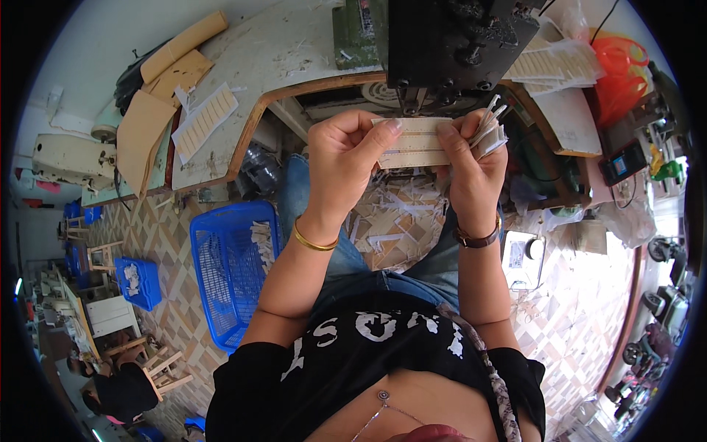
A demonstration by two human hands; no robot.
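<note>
A cream, striped piece of sheet material (416,153) is stretched between my two hands, just below the head of a black machine (460,55). My left hand (340,151) pinches its left end, thumb on top and fingers curled behind. At the other end, my right hand (475,177) presses its thumb on the piece. A small bundle of narrow cream and white strips (487,140) sticks out between that hand's fingers. Whether the piece touches the machine I cannot tell.
Left on the worktable (276,55) lie a striped sheet (208,121) and brown card (143,136). More striped sheets (556,65) and a red plastic bag (620,74) are at right. Scraps (401,221) litter the floor between my legs. A blue basket (224,302) stands left; farther off, a person (129,390).
</note>
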